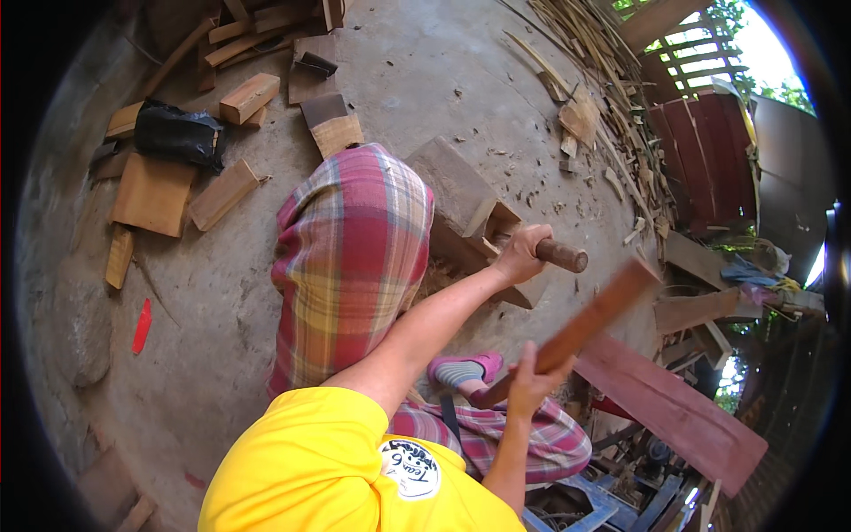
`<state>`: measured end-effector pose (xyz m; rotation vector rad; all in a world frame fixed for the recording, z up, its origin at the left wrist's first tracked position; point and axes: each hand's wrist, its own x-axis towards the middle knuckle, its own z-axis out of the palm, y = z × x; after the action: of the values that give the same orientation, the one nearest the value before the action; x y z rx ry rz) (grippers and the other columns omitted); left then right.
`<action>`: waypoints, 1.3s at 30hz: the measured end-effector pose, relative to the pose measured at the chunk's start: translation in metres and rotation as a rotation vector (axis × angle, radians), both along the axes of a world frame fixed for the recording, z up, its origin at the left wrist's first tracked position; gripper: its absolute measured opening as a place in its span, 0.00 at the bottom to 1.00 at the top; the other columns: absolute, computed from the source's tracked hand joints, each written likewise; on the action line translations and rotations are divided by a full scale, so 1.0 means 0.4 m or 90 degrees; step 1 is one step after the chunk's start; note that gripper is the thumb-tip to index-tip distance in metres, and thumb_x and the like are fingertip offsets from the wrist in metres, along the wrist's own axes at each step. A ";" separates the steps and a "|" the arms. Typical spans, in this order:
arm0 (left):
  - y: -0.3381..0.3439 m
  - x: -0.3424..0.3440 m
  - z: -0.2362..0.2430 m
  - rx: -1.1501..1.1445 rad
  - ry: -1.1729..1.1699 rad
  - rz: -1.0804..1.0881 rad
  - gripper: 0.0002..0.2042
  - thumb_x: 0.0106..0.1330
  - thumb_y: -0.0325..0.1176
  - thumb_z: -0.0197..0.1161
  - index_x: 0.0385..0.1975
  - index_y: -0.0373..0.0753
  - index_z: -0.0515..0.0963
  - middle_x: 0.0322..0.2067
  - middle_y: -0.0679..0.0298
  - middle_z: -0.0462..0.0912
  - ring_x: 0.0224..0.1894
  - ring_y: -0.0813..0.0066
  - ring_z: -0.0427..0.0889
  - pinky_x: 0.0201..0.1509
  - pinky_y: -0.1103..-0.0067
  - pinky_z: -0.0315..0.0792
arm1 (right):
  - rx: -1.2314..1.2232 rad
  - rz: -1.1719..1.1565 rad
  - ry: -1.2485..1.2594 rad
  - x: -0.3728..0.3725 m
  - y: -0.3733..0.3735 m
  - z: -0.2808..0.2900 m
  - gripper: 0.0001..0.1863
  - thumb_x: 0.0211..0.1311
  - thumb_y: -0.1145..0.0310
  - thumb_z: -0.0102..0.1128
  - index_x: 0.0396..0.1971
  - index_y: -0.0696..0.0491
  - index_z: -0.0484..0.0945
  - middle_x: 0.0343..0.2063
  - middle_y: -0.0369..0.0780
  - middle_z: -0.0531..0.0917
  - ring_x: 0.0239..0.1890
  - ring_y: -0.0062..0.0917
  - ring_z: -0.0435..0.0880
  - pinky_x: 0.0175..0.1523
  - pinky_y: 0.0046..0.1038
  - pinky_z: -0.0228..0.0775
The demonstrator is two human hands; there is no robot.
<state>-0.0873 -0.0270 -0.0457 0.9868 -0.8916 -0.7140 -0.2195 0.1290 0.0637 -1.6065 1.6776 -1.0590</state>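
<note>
My left hand is closed round a chisel, whose thick round wooden handle sticks out to the right of my fist. The chisel's working end is mostly hidden by my hand, at the opening of a hollowed wooden block on the floor. Closed round the narrow end of a flat, bat-like wooden mallet is my right hand. The mallet is blurred and tilts up to the right, apart from the chisel handle. My plaid-covered knee is beside the block.
Cut wood blocks and a black wrapped bundle lie at left. Wood strips pile up at the far right. A reddish board slants at right, near blue metal parts. A red scrap lies on the concrete floor.
</note>
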 end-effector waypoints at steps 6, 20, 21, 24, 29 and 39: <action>0.014 -0.003 0.023 -0.007 -0.010 0.055 0.10 0.47 0.18 0.58 0.29 0.37 0.70 0.28 0.54 0.73 0.35 0.50 0.74 0.38 0.68 0.67 | 0.127 -0.035 -0.044 -0.031 0.026 0.011 0.40 0.58 0.71 0.67 0.66 0.56 0.52 0.35 0.40 0.75 0.22 0.21 0.76 0.27 0.23 0.73; 0.017 0.014 0.005 0.006 -0.033 -0.013 0.11 0.48 0.17 0.58 0.31 0.35 0.70 0.26 0.54 0.73 0.32 0.54 0.74 0.36 0.72 0.68 | 0.121 -0.014 -0.074 -0.018 0.053 0.043 0.31 0.55 0.73 0.70 0.55 0.56 0.61 0.26 0.36 0.74 0.16 0.19 0.74 0.21 0.21 0.67; 0.017 0.013 0.007 -0.002 -0.043 -0.026 0.11 0.47 0.17 0.58 0.31 0.35 0.70 0.26 0.54 0.73 0.32 0.54 0.74 0.36 0.72 0.68 | 0.107 -0.041 -0.077 -0.032 0.064 0.049 0.40 0.57 0.71 0.68 0.66 0.57 0.54 0.33 0.40 0.75 0.21 0.20 0.76 0.23 0.23 0.70; 0.024 0.001 0.016 -0.052 -0.107 -0.029 0.11 0.46 0.17 0.59 0.30 0.36 0.70 0.26 0.54 0.73 0.32 0.53 0.74 0.36 0.71 0.68 | -0.023 -0.083 -0.131 -0.049 0.073 0.043 0.42 0.58 0.71 0.68 0.67 0.57 0.52 0.34 0.40 0.74 0.21 0.20 0.75 0.23 0.23 0.70; 0.025 0.001 0.017 -0.069 -0.098 -0.040 0.11 0.45 0.17 0.59 0.30 0.36 0.69 0.27 0.54 0.73 0.32 0.53 0.74 0.36 0.70 0.68 | 0.102 -0.012 0.037 -0.018 0.044 0.006 0.44 0.58 0.70 0.68 0.69 0.57 0.49 0.34 0.41 0.75 0.19 0.20 0.75 0.23 0.23 0.68; 0.023 -0.006 0.009 -0.089 -0.152 -0.038 0.10 0.46 0.18 0.60 0.26 0.37 0.68 0.25 0.53 0.73 0.33 0.47 0.74 0.36 0.63 0.66 | -0.106 -0.057 -0.148 -0.011 0.045 0.095 0.39 0.59 0.73 0.67 0.65 0.58 0.53 0.31 0.40 0.74 0.21 0.19 0.76 0.26 0.21 0.70</action>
<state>-0.0896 -0.0178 -0.0420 0.9357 -1.1676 -0.5838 -0.2238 0.1471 0.1017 -1.4542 1.5507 -1.4058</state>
